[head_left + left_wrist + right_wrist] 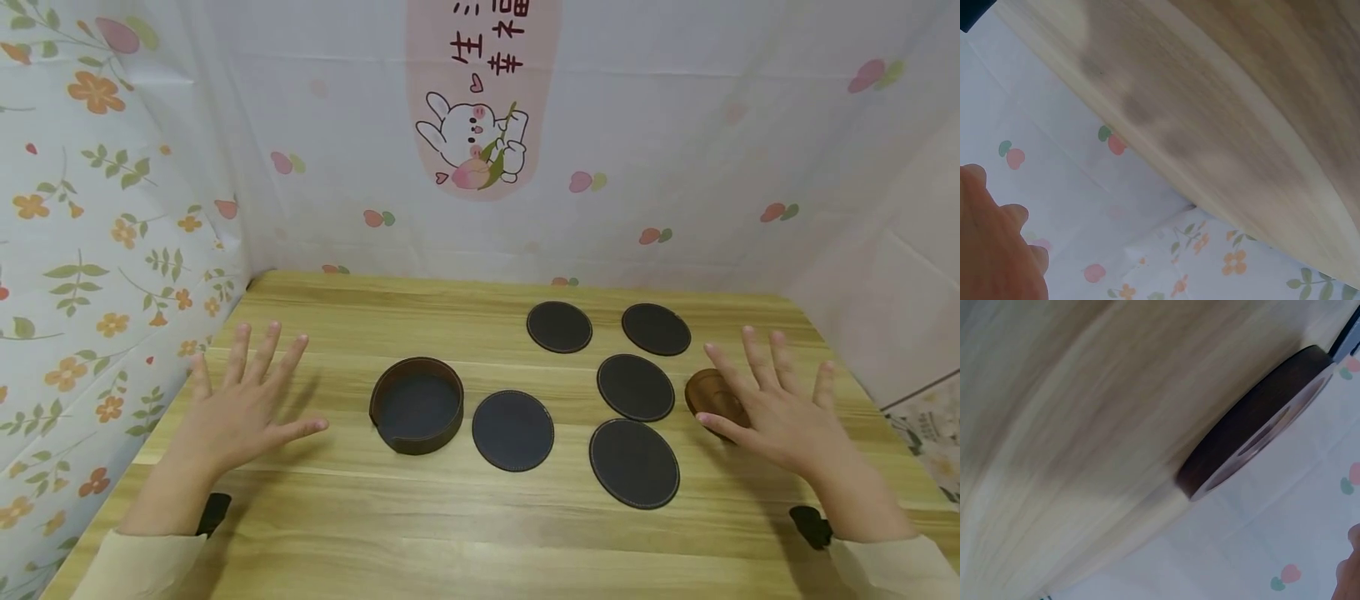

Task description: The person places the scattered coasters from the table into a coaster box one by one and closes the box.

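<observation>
My left hand (pixel 242 417) hovers over the left side of the table, fingers spread and nothing in it. To its right stands a round, low coaster holder (pixel 420 444) with a brown inner wall, a gap in its rim and a dark floor. Beside the holder lies a dark round coaster (pixel 513 431). Over the right side my right hand (pixel 787 425) is spread too, holding nothing. It overlaps a round brown wooden piece (pixel 705 396), partly hidden by its thumb and fingers; the right wrist view shows that piece's dark thick edge (pixel 1254 415).
Several more black stitched coasters lie flat right of the middle, among them a near one (pixel 634 463), one behind it (pixel 636 387) and a far one (pixel 559 327). The wooden table (pixel 450 533) meets a patterned cloth (pixel 315 108) at its back and left.
</observation>
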### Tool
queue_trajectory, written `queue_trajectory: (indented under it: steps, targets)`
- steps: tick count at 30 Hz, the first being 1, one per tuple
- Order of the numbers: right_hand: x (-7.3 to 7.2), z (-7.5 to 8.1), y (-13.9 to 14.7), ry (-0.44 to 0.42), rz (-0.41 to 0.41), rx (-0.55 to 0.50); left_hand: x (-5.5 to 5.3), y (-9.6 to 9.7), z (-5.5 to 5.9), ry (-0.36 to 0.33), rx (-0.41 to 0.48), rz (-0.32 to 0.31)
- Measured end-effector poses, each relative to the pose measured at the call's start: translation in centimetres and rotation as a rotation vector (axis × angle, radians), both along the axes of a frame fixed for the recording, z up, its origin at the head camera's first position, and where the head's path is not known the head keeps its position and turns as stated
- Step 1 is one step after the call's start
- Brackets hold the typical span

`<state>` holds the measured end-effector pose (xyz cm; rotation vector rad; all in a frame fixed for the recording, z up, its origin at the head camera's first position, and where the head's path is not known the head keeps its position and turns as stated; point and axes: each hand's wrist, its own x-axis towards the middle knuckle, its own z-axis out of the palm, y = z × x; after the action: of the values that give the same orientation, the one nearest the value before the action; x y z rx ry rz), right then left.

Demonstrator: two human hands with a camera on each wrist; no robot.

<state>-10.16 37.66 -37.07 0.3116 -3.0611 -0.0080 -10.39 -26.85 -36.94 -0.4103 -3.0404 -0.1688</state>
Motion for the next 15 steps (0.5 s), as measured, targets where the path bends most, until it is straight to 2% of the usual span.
queue_trajectory:
  steps: [5, 15]
  targets:
    - [-0.2, 0.1, -0.9, 0.006, 0.019, -0.011, 0.0, 0.7, 0.3, -0.014, 0.02, -0.013]
    - [-0.9, 0.3, -3.1, 0.023, 0.095, -0.019, -0.8, 2.4, 0.4, -0.061, 0.046, -0.072]
